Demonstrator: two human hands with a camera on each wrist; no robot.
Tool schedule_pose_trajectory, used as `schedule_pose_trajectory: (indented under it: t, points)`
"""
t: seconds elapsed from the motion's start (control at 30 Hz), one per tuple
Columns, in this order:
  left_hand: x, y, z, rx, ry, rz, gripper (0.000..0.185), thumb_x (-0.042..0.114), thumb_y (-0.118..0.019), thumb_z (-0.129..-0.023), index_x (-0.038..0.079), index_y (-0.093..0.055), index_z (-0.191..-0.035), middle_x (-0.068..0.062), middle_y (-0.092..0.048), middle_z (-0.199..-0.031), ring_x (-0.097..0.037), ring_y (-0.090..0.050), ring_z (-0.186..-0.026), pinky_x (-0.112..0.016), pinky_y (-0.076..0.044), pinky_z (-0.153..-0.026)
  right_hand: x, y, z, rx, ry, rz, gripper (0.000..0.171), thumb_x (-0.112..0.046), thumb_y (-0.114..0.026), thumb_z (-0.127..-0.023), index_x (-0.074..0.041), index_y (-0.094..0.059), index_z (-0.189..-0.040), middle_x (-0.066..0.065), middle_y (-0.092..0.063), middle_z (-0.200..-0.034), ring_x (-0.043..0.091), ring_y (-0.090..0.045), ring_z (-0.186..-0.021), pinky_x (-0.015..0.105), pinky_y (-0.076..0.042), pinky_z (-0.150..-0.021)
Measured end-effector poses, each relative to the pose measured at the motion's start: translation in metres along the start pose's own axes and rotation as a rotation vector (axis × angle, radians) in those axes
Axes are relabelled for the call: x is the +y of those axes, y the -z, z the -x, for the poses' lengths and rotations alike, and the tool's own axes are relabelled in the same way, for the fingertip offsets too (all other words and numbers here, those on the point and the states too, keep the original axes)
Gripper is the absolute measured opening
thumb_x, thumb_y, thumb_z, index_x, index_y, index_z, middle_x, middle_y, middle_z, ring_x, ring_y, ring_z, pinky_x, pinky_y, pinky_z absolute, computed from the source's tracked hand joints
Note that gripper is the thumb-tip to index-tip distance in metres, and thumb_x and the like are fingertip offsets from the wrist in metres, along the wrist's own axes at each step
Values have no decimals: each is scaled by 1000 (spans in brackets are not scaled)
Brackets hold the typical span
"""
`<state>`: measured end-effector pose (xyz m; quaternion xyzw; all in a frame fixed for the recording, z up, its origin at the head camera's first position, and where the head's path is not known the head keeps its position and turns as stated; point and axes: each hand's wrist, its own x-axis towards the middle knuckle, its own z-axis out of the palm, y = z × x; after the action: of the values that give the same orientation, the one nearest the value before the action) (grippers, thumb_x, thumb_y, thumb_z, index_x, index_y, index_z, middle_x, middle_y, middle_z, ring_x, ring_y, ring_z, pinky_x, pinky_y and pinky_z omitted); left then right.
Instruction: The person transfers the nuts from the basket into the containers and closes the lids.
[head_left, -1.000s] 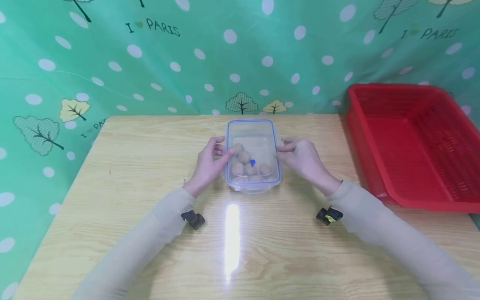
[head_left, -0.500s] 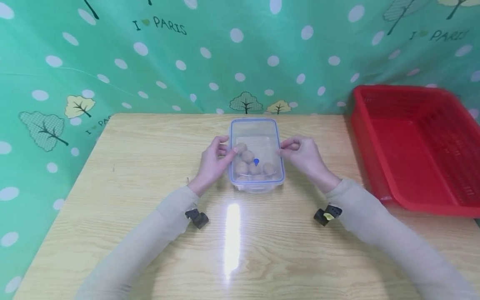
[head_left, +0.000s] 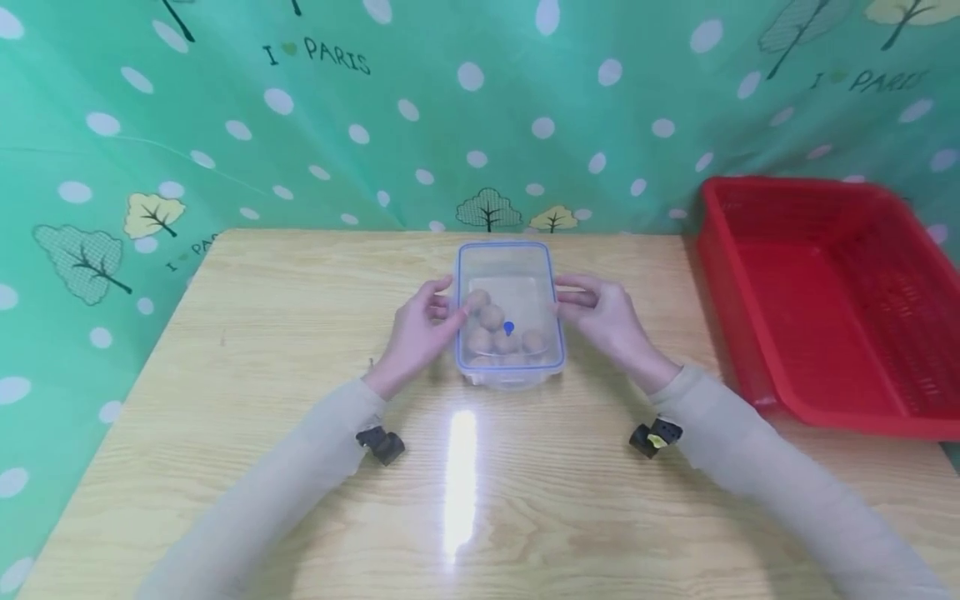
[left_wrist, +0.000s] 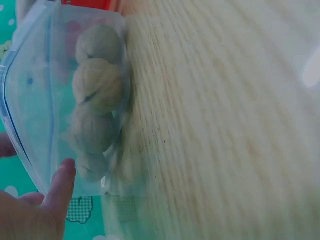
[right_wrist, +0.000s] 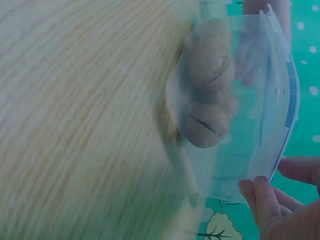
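Note:
A clear plastic food container with a blue-sealed lid stands on the table, its far end near the table's back edge. Inside, towards the near end, lie several round tan nuts; the wrist views show cracks in their shells, like walnuts. My left hand grips the container's left rim, thumb over the lid edge. My right hand pinches the right rim; in the right wrist view its fingertips touch the wall under the rim. A blue dot shows on the lid.
A red plastic basket stands at the table's right side. The wooden table reaches back to a green curtain with white dots and tree prints. A camera is strapped on each wrist over light sleeves.
The container stays in place between both hands. My right fingers have shifted slightly along its right edge, spreading a little. The head view moves a little.

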<state>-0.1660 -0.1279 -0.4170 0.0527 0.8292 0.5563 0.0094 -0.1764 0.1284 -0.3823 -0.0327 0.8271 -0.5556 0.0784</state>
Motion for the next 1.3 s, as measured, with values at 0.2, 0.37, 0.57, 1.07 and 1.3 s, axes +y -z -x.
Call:
schedule_pose_trajectory:
  t: [0.2, 0.37, 0.57, 1.07, 1.3]
  points:
    - [-1, 1, 13, 44, -100, -61, 51, 21, -69, -90, -3, -50, -131, -18, -48, -125, -31, -57, -108, -33, -56, -82, 0, -4, 1, -4, 49, 41, 42, 2, -63, -91, 4, -55, -132, 23, -56, -130, 32, -59, -114, 27, -52, -87]
    - [3, -1, 18, 133, -251, -181, 37, 14, -72, -87, -11, -61, -113, -22, -54, -111, -33, -57, -101, -39, -56, -81, -1, -6, 3, -4, 74, 85, 43, 0, -64, -91, 3, -55, -133, 23, -56, -129, 32, -61, -111, 29, -52, -88]
    - [9, 2, 15, 101, -258, -245, 40, 15, -73, -87, -10, -63, -116, -25, -62, -113, -35, -59, -104, -47, -46, -95, 0, -4, 7, 8, 95, 166, 45, -5, -65, -91, 0, -55, -134, 23, -63, -119, 33, -63, -106, 36, -53, -88]
    - [27, -2, 10, 64, -117, -288, 37, 12, -70, -88, -7, -62, -120, -22, -66, -113, -34, -63, -106, -45, -46, -97, 1, -3, 5, 19, 56, 131, 42, -1, -64, -90, 4, -56, -130, 21, -59, -127, 30, -63, -108, 28, -53, -85]
    - [28, -5, 8, 63, -124, -321, 37, 9, -70, -88, -8, -62, -120, -23, -66, -110, -35, -63, -104, -45, -44, -98, 1, -3, 4, 16, 45, 127, 41, -1, -64, -90, 5, -56, -129, 20, -57, -129, 30, -62, -110, 29, -52, -87]
